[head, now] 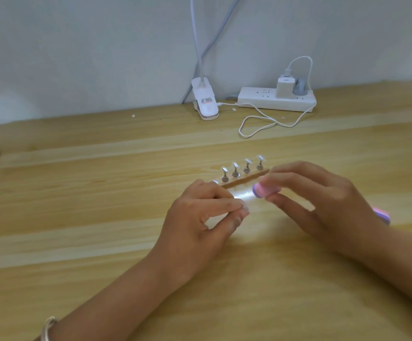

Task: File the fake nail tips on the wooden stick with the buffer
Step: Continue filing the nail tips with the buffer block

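While the right hand (pixel 323 200) grips the buffer (pixel 265 190) and the left hand (pixel 207 217) pinches a small piece (pixel 245 208), light, likely brittle nail tips (pixel 247 161) stand on the wooden stick (pixel 246 179) mid-table; steady them by holding the stick

Your light is soft and even, but a white glare patch sits on the table (pixel 89 217) at 5 o'clock from centre. Your right hand (pixel 323 200) and the buffer (pixel 265 190) smear with motion blur. The table's far edge bows.
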Demonstrator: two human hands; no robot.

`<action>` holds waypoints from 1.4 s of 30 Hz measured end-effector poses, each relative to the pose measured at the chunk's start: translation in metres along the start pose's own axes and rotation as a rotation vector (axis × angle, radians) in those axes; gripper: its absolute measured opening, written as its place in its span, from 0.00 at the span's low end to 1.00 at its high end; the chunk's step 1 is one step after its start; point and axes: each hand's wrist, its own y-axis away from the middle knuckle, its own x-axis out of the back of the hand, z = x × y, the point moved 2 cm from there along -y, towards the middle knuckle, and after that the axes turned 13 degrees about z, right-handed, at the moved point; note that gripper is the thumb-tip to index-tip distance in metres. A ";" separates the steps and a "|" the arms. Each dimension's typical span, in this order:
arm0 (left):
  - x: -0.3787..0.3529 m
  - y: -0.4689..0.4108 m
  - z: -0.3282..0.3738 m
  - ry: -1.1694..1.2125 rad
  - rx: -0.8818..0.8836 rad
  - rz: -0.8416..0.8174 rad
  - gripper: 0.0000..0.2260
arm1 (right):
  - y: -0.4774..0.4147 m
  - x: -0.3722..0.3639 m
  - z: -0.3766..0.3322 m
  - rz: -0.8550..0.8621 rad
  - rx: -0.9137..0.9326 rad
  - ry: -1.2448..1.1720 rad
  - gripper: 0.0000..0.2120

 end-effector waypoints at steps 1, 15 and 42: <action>0.000 0.000 0.000 0.000 -0.009 -0.005 0.05 | 0.000 0.000 -0.002 0.018 -0.024 -0.030 0.06; 0.002 -0.001 0.002 -0.039 0.016 -0.005 0.07 | 0.004 -0.012 -0.027 0.016 0.273 0.031 0.06; 0.005 0.000 0.002 -0.004 0.035 0.079 0.03 | 0.003 0.001 0.004 0.030 -0.088 0.031 0.04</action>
